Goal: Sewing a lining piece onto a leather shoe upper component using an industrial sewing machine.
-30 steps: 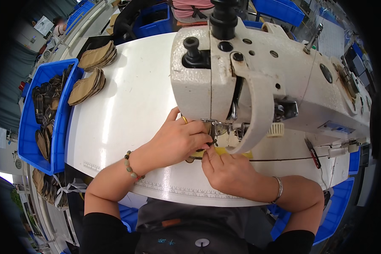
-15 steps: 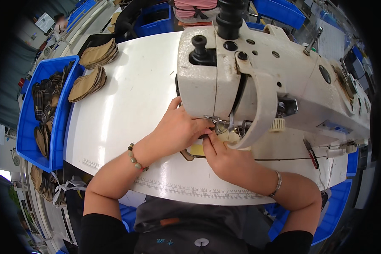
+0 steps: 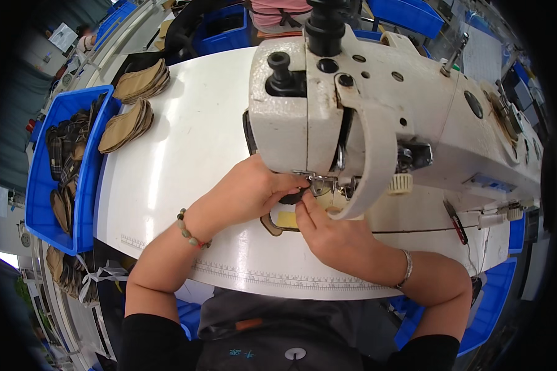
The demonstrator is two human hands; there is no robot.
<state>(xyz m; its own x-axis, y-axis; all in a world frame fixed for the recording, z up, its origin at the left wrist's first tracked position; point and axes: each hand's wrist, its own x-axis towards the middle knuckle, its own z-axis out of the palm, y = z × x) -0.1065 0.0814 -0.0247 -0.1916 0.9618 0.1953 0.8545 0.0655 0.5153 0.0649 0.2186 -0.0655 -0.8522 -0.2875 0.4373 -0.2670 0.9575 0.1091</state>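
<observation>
A white sewing machine stands over the middle of the white table. Under its needle area lies a small dark piece of fabric, mostly covered by my fingers. My left hand pinches this piece from the left, thumb and forefinger close to the presser foot. From the near right, my right hand has its fingertips pressed together at the piece's right edge. Just below is a yellow patch on the machine bed, with a brown-edged curved piece beside it. The needle tip is hidden.
Two stacks of tan fabric pieces, one far and one nearer, lie at the table's left. Beside them stands a blue bin holding plaid and tan pieces. Red-handled thread snips lie right. A printed ruler follows the near edge.
My left hand has drawn its spread fingers in from beside the machine head, and more of the dark fabric shows. My right hand stays nearly in place. The whole view has shifted slightly.
</observation>
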